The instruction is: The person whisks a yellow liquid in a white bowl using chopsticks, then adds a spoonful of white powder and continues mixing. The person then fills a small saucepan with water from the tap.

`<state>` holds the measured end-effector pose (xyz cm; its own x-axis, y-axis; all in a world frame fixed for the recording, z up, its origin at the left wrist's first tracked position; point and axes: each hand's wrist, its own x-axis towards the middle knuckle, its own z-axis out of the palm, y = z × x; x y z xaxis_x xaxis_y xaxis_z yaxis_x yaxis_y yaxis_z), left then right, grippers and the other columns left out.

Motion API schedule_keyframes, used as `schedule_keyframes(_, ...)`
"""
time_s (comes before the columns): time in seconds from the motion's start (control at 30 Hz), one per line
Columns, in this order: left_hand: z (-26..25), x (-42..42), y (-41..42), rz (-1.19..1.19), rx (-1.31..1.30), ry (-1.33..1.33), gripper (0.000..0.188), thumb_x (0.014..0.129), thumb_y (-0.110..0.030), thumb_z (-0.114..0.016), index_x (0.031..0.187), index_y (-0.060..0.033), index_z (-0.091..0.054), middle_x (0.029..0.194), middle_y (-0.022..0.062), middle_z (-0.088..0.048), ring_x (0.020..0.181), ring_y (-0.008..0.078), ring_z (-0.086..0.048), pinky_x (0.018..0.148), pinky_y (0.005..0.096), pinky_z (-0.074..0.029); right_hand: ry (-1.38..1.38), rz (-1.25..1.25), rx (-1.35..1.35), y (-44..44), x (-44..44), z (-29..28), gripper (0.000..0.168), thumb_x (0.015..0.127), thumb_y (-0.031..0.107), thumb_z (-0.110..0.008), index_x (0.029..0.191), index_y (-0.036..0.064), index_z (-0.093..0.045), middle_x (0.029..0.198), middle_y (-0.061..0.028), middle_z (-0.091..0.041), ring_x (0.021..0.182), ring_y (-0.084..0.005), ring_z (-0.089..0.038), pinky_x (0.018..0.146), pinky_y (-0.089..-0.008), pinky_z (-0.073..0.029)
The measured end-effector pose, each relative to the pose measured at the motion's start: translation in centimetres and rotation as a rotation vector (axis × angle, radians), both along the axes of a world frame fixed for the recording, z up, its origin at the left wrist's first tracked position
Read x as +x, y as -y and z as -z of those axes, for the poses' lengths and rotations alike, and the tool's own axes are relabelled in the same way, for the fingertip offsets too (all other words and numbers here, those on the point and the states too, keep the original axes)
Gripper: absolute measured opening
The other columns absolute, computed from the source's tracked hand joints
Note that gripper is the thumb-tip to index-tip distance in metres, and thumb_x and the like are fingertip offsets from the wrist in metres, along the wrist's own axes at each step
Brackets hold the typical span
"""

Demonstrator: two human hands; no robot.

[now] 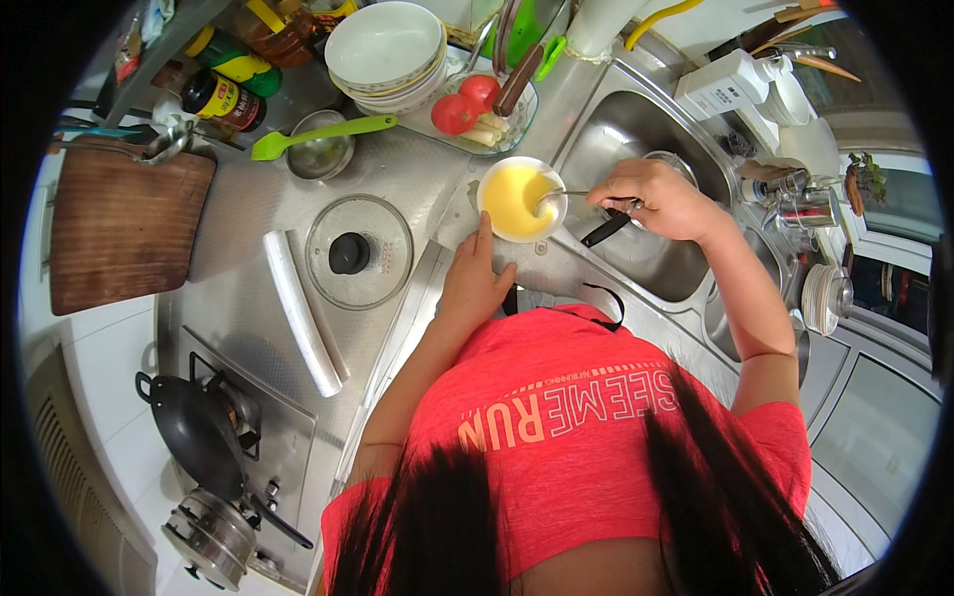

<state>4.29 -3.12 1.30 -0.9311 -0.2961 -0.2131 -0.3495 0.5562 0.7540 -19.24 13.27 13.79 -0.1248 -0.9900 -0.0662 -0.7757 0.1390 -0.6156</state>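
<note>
A white bowl [522, 199] of yellow liquid, which looks like beaten egg, stands on the steel counter beside the sink. My right hand [652, 197] grips the handle of a metal spoon [550, 200] whose tip dips into the liquid. Below that hand a black handle [605, 229] juts over the sink edge; what it belongs to is partly hidden. My left hand [481, 272] rests at the near left rim of the bowl, index finger against it, holding nothing. Behind the bowl, a glass dish [525, 112] holds tomatoes [454, 114] and pale cut stalks [484, 132].
Left of the bowl lie a glass lid [359, 252] and a plastic-wrap roll [302, 313]. A steel bowl [320, 160] bears a green spatula [324, 135]. Stacked bowls [385, 48], a steel sink [633, 268], a cutting board [127, 223] and a black wok [195, 432] surround the workspace.
</note>
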Motion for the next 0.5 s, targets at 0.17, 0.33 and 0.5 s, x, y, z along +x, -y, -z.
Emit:
schedule_keyframes(0.17, 0.1, 0.0, 0.0, 0.008, 0.0, 0.013, 0.085, 0.082, -0.025, -0.063, 0.147, 0.0033, -0.015, 0.132, 0.0264, -0.045, 0.123, 0.0396, -0.044, 0.103, 0.0413, -0.038, 0.063, 0.084, 0.043, -0.6, 0.2, 0.1, 0.021, 0.083, 0.003, -0.062, 0.103, 0.007, -0.068, 0.081, -0.0125, -0.063, 0.076, -0.0287, -0.06, 0.07, -0.0384, -0.048)
schedule_keyframes(0.33, 0.6, 0.1, -0.1, -0.003, -0.021, -0.004, 0.089, 0.081, -0.023, -0.066, 0.149, -0.0015, -0.012, 0.132, 0.0252, -0.046, 0.122, 0.0392, -0.045, 0.101, 0.0408, -0.039, 0.233, 0.231, 0.053, -1.2, 0.8, 0.6, 0.02, 0.085, 0.005, -0.061, 0.104, 0.004, -0.067, 0.088, -0.0132, -0.067, 0.079, -0.0237, -0.064, 0.074, -0.0337, -0.049)
schedule_keyframes(0.5, 0.4, 0.1, -0.1, 0.0, -0.019, -0.014, 0.088, 0.082, -0.023, -0.066, 0.149, -0.0011, -0.013, 0.132, 0.0259, -0.046, 0.121, 0.0398, -0.045, 0.101, 0.0413, -0.039, 0.379, 0.362, 0.041, -2.3, 1.1, 2.2, 0.018, 0.088, 0.005, -0.058, 0.103, 0.002, -0.067, 0.084, -0.0104, -0.069, 0.077, -0.0164, -0.065, 0.074, -0.0293, -0.049)
